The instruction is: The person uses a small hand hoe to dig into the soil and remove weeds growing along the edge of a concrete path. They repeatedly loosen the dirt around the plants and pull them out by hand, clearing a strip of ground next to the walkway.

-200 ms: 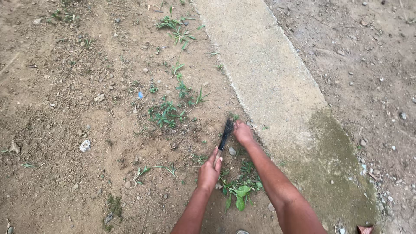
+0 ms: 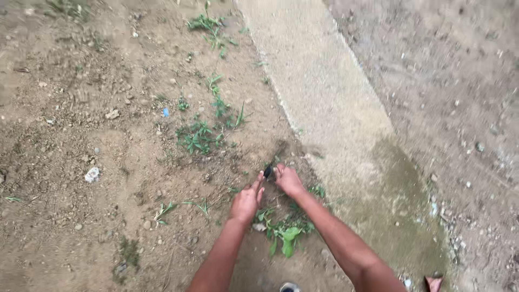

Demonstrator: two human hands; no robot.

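Now your right hand [image 2: 289, 181] grips a dark tool [image 2: 268, 172], fingers closed around it, beside the concrete strip [image 2: 330, 103]; your left hand [image 2: 246, 202] rests half-open on soil near pulled weeds [image 2: 285, 230].

The right hand [image 2: 289, 181] covers most of the dark tool [image 2: 267, 172], so only a short black end shows between the two hands, and its kind and the grip cannot be told. The left hand [image 2: 246, 203] shows its back only; its fingers [image 2: 258, 186] are partly out of sight. Both forearms are cut off by the bottom edge. A dark round thing [image 2: 289, 287] and a reddish scrap [image 2: 433, 283] at that edge are cropped. The blue fleck [image 2: 165, 112] is too small to tell
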